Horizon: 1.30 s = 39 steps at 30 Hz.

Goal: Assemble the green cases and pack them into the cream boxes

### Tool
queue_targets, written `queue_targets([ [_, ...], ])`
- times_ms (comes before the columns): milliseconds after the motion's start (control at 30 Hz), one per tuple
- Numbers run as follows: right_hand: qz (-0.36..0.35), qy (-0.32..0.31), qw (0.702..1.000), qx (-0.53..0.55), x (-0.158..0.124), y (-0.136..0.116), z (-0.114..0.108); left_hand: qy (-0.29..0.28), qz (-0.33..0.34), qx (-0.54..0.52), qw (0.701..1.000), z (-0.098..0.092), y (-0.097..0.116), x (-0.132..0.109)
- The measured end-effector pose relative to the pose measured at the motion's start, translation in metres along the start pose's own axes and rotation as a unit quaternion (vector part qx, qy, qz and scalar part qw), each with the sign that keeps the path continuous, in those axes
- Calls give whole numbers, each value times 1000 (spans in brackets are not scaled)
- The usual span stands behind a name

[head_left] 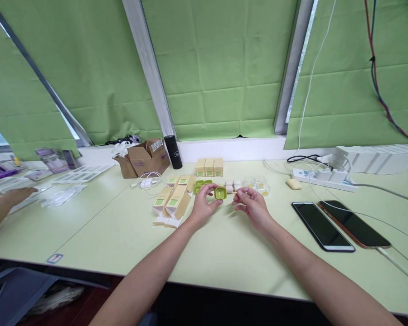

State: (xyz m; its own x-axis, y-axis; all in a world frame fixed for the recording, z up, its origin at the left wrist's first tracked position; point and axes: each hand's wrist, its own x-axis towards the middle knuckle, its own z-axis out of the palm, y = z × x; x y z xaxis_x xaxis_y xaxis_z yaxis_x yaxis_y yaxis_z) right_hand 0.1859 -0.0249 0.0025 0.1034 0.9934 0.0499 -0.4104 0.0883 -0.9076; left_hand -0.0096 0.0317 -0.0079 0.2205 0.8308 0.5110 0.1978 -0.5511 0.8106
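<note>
My left hand [205, 204] grips a small square green cup [220, 193] between thumb and fingers, its hollow side facing me. Just right of the cup, my right hand [253, 206] is pinched, with a tiny yellowish bit at its fingertips too small to name. Behind the left hand lie more green cups [201, 184]. Small pale pink-white pieces [229, 186] stand behind the gap between the hands. Clear round containers with yellow spots [262, 187] sit behind the right hand. Left of my left hand, several cream boxes with green labels [177, 202] lie with flaps open.
Three upright boxes [209, 167] stand at the back. Further left are a black bottle [173, 151], an open cardboard box [146, 158] and a white charger [148, 182]. Two phones [323, 226] and a power strip [326, 179] lie right. Another person's hand [17, 198] is far left.
</note>
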Motion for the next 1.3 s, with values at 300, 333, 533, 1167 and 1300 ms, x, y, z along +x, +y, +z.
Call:
queue_targets([
  [300,-74,-32,995,-56,-3,3,5,0,-2,7,1000,1,3,-1],
  [333,-80,-34,994,-60,-3,3,5,0,-2,7,1000,1,4,-1],
  [533,-140,-15,984,-109,-3,7,5,-3,5,1,1000,1,6,-1],
  [1167,-465,40,726,-504,-9,11,-3,-60,64,20,996,5,22,-11],
  [1300,-477,51,688,-544,-10,11,-3,-67,78,36,994,5,21,-11],
])
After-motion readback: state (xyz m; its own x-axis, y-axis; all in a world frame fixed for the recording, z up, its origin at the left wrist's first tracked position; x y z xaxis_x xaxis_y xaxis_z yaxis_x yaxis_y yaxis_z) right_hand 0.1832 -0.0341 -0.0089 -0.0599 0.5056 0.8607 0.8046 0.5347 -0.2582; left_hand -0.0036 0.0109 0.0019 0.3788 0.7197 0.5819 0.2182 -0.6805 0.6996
